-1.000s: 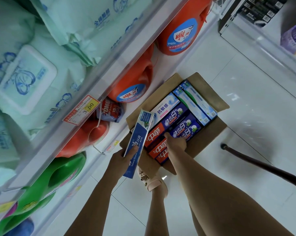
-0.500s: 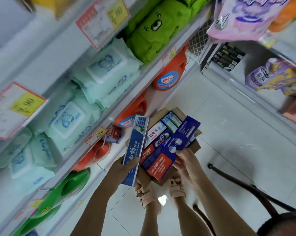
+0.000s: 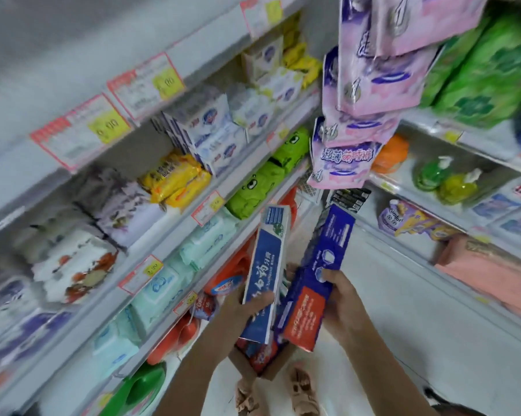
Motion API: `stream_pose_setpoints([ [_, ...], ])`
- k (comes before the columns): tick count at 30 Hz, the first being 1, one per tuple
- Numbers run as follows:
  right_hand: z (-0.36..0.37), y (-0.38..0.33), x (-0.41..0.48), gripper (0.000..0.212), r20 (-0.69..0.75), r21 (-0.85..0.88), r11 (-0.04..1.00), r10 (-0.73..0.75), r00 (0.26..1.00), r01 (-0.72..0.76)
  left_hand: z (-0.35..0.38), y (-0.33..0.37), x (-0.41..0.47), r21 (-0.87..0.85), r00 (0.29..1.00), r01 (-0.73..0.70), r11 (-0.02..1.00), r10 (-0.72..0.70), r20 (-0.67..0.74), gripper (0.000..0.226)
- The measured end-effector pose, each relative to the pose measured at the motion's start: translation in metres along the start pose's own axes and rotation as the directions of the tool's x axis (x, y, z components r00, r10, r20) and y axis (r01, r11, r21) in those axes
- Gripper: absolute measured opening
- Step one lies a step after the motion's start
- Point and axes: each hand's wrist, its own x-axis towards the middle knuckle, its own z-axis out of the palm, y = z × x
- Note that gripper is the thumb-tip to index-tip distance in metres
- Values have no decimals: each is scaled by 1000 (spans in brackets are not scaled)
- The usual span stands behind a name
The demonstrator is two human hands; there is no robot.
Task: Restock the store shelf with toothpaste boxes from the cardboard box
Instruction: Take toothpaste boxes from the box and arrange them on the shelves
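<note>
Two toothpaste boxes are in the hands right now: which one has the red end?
The dark blue box held by the right hand: its lower end is red-orange. The left hand holds a blue-and-white box with no red.

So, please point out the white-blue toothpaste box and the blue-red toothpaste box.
white-blue toothpaste box (image 3: 266, 256): head view, blue middle panel.
blue-red toothpaste box (image 3: 328, 241): head view, blue upper face.
</note>
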Motion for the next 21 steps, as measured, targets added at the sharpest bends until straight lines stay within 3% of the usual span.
stream_pose_setpoints([
  [6, 34, -45, -33, 96, 53, -54, 996, -66, 996, 69, 2, 58, -52, 12, 995, -94, 995, 94, 25, 52],
  [11, 69, -56, -46, 103, 111, 29, 998, 45, 993, -49, -4, 85, -103, -15, 980, -197, 980, 197, 37, 39],
  [15, 98, -57, -59, 84, 288, 58, 995, 60, 956, -80, -17, 94, -140, -46, 959, -284, 958, 284, -21, 55],
  [17, 121, -61, -70, 77, 388, -11, 997, 77, 918, -79, -30, 101, -162, -78, 939, -340, 937, 333, -87, 52],
  [21, 184, -67, -82, 100, 472, -225, 974, 75, 879, 38, -62, 117, -214, -52, 877, -447, 893, 425, -224, 53],
])
